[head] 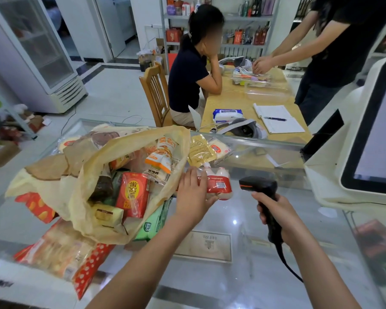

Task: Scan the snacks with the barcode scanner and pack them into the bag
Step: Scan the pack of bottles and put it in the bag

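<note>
A shrink-wrapped pack of small white bottles with red labels [217, 185] is held just over the glass worktop [243, 241], right beside the mouth of the yellowish translucent plastic bag [80, 197]. The left hand [193, 192] grasps it from the side, fingers [192, 178] across the wrap, thumb beneath. The right hand [274, 210] is clenched round the grip of a black corded barcode scanner [261, 186], whose head points at the pack, near but apart. The bag lies open, holding a red carton [133, 194] among other snacks. A flat yellow pouch [201, 150] lies behind the pack.
</note>
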